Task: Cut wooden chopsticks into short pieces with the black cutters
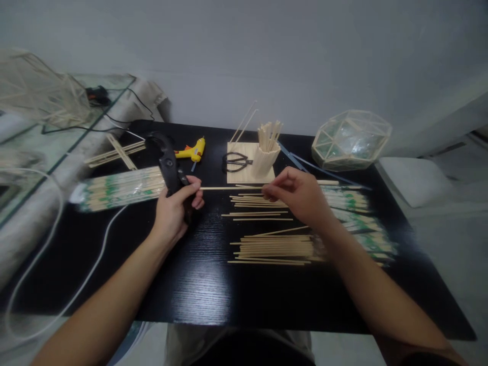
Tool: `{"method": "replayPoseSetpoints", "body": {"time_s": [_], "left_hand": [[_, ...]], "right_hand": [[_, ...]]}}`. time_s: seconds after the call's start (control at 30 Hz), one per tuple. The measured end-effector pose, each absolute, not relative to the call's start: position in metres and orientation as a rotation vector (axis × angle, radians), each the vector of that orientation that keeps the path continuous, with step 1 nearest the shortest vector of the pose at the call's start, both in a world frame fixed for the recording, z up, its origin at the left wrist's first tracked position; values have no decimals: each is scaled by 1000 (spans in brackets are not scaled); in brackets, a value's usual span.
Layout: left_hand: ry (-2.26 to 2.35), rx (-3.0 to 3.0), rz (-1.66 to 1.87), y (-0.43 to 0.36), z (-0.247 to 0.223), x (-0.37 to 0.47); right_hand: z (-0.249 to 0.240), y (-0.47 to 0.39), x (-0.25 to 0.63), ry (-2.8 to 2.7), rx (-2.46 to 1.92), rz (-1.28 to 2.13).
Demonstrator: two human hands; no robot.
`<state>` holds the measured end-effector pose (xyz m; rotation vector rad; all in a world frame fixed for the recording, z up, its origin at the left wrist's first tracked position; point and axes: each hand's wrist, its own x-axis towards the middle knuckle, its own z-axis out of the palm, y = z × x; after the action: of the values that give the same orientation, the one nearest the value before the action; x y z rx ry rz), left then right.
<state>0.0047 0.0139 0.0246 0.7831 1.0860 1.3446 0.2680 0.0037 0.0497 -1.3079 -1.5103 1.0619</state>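
My left hand (176,206) is closed round a black hand tool (168,165) with a curved upper end; its exact kind is unclear. A thin wooden stick (231,188) runs level between my hands. Its left end meets the fingers of my left hand, and whether they grip it I cannot tell. On the other end, the fingertips of my right hand (292,192) are pinched. Below the stick, several loose wooden sticks (263,214) lie on the black table (198,274), with a thicker row of sticks (272,247) nearer me.
Behind the stick, a wooden holder (263,161) full of sticks stands on a wooden board (247,177) beside black-handled scissors (237,162). A yellow glue gun (194,151) lies left of them. Packaged sticks (122,189) lie left, more packs (366,229) right. A faceted stick-framed form (351,140) sits back right.
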Motion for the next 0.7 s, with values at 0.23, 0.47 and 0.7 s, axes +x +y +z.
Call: {"method": "replayPoseSetpoints", "body": {"time_s": [0.23, 0.47, 0.7], "left_hand": [[1115, 893, 1393, 16, 17, 6], [1236, 1232, 1180, 7, 6, 6], [1270, 1525, 1054, 2, 7, 8]], "right_hand": [[46, 2, 265, -2222, -1475, 818], [40, -10, 249, -2540, -1400, 749], [26, -14, 240, -2720, -1499, 574]]}}
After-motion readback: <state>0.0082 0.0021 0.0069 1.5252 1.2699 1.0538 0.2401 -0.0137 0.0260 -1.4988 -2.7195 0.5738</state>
